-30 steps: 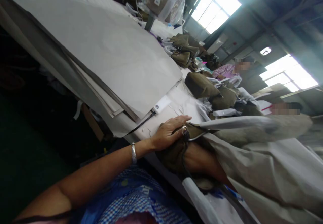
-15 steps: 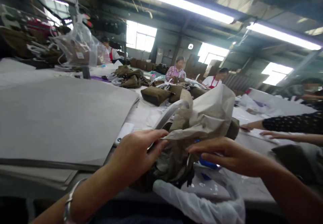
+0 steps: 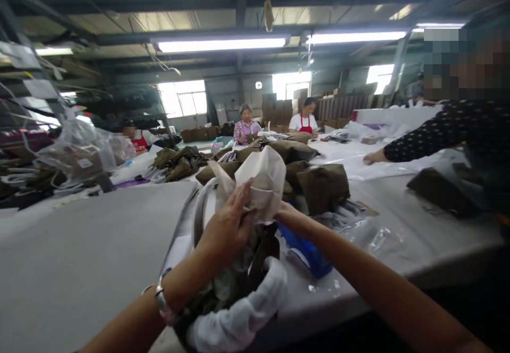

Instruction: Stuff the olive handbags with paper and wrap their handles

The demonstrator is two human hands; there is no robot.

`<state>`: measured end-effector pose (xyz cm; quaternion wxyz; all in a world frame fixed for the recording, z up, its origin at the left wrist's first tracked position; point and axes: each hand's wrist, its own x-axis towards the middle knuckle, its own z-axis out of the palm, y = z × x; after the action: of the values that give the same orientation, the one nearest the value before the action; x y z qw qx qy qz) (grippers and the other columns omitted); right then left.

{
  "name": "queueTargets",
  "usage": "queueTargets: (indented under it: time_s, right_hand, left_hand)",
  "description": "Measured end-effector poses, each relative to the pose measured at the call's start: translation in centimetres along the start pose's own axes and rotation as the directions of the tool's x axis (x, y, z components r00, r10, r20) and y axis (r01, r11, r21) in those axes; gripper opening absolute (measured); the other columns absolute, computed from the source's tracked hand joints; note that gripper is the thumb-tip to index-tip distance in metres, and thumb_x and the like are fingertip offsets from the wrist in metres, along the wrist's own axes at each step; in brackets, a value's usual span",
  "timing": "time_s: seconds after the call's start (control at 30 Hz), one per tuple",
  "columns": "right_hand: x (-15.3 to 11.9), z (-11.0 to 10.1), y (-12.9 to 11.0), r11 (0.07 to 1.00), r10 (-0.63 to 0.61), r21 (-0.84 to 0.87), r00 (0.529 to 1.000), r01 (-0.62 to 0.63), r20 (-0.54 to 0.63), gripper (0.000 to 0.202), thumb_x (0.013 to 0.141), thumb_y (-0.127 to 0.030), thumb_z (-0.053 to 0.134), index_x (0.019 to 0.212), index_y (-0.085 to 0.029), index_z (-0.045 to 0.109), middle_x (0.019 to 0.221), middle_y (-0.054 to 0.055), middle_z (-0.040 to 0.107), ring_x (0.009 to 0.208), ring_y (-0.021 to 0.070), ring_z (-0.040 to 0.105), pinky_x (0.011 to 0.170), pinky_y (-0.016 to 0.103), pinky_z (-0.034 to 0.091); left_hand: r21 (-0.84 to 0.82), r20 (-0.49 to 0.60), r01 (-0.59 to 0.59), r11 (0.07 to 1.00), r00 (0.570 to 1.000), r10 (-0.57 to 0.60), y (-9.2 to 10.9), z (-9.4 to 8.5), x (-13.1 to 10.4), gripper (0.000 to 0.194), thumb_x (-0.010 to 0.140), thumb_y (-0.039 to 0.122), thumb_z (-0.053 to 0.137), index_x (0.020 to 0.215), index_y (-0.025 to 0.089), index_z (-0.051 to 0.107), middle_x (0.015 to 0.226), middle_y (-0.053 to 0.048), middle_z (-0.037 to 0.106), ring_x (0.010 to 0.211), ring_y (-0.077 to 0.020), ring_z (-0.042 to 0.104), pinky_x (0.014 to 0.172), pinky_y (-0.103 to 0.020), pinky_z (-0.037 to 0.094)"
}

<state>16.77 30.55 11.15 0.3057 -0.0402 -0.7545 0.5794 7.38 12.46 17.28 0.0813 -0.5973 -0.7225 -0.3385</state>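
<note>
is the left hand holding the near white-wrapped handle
No, the left hand is on the crumpled beige sheet, beyond that white-wrapped handle.

Long tube light (image 3: 222, 44) glowing overhead. Round clock (image 3: 258, 85) on far wall (image 3: 231, 97), between two bright windows (image 3: 191, 103). Brown cartons (image 3: 275, 113) stacked at back. Co-worker (image 3: 246, 129) in floral top; nearby, another person (image 3: 305, 122) in red apron. Over right, dark dotted sleeve (image 3: 416, 132) stretched out. Clear plastic bag (image 3: 75, 154) at left.

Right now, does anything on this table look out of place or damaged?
Nothing looks plainly spilled or damaged. The loose clear plastic looks untidy, lying crumpled on the table beside the dark bags.
</note>
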Motion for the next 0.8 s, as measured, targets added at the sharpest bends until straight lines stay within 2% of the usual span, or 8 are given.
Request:
queueTargets:
  time_s: [0.13,0.27,0.37,0.43,0.57,0.63,0.7,0.8]
  right_hand:
    - [0.1,0.9,-0.6,0.865,0.151,0.481,0.988,-0.140,0.016,0.056,0.069,-0.022,0.079,0.123,-0.022,0.065,0.101,0.001,0.075,0.095,0.0183,0.070,0.085,0.028,0.055]
    - [-1.3,0.9,-1.8,0.696,0.231,0.681,0.969,-0.228,0.088,0.046,0.060,-0.014,0.082,0.105,-0.019,0.073,0.095,0.002,0.075,0.079,0.0136,0.068,0.070,0.020,0.052]
    - [-2.4,1.2,-3.1,0.652,0.155,0.737,0.983,-0.179,0.101,0.046,0.064,-0.014,0.080,0.110,-0.019,0.074,0.097,0.003,0.075,0.081,0.0130,0.068,0.074,0.020,0.051]
    - [-3.0,1.5,-4.1,0.640,0.117,0.747,0.983,-0.182,0.139,0.043,0.071,-0.020,0.078,0.114,-0.019,0.074,0.102,0.004,0.075,0.086,0.0137,0.068,0.080,0.022,0.051]
    - [-3.6,1.6,-5.2,0.636,0.029,0.718,0.938,-0.284,0.345,0.034,0.081,-0.034,0.074,0.108,-0.015,0.077,0.104,0.008,0.075,0.094,0.0159,0.068,0.092,0.027,0.049]
    - [-3.8,1.3,-5.0,0.681,-0.015,0.681,0.925,-0.269,0.380,0.034,0.086,-0.041,0.070,0.107,-0.015,0.077,0.104,0.008,0.075,0.096,0.0168,0.068,0.093,0.028,0.049]
    - [-4.3,0.9,-4.2,0.819,-0.033,0.558,0.961,-0.131,0.275,0.032,0.091,-0.043,0.063,0.105,-0.016,0.076,0.103,0.007,0.074,0.096,0.0170,0.067,0.091,0.029,0.050]
    - [-5.6,0.3,-2.5,0.988,-0.155,0.006,0.973,0.156,0.168,0.025,0.100,-0.031,0.052,0.113,-0.019,0.069,0.107,0.007,0.073,0.099,0.0178,0.067,0.090,0.031,0.050]
  left_hand:
    - [0.021,-0.224,0.135,0.991,0.966,-0.127,-2.2,-1.0,-0.5,0.070,0.098,0.026,0.048,0.161,0.021,0.018,0.146,-0.012,0.058,0.134,-0.0281,0.056,0.108,-0.045,0.049]
    - [0.307,-0.425,0.216,0.927,0.902,-0.069,-3.1,-1.9,-1.3,0.060,0.096,0.028,0.054,0.153,0.023,0.040,0.149,-0.014,0.052,0.129,-0.0328,0.058,0.103,-0.047,0.051]
    - [0.340,-0.369,0.118,0.933,0.929,0.017,-2.2,-2.0,-1.8,0.045,0.097,0.027,0.051,0.142,0.023,0.056,0.144,-0.014,0.057,0.130,-0.0329,0.055,0.108,-0.047,0.046]
    - [0.100,-0.183,0.059,0.993,0.982,-0.040,-1.1,-1.8,-2.2,0.047,0.097,0.031,0.052,0.143,0.020,0.054,0.138,-0.013,0.062,0.127,-0.0307,0.058,0.106,-0.043,0.049]
    - [-0.257,0.261,0.172,0.951,0.960,-0.103,-0.3,-0.6,-2.9,0.047,0.091,0.044,0.061,0.130,0.016,0.063,0.119,-0.011,0.073,0.105,-0.0274,0.069,0.090,-0.036,0.058]
    - [-0.225,0.206,0.117,0.967,0.976,-0.070,-1.1,0.2,-3.1,0.039,0.088,0.040,0.063,0.120,0.018,0.069,0.114,-0.011,0.074,0.102,-0.0277,0.070,0.091,-0.039,0.058]
    - [-0.197,0.081,0.014,0.980,0.997,0.002,-2.1,0.6,-3.2,0.030,0.088,0.030,0.060,0.113,0.019,0.072,0.115,-0.010,0.074,0.106,-0.0279,0.069,0.095,-0.042,0.057]
    - [-0.112,0.037,-0.098,0.989,0.994,0.103,-3.3,-0.1,-3.2,0.040,0.082,0.018,0.060,0.121,0.020,0.070,0.130,-0.011,0.069,0.117,-0.0298,0.067,0.098,-0.041,0.056]
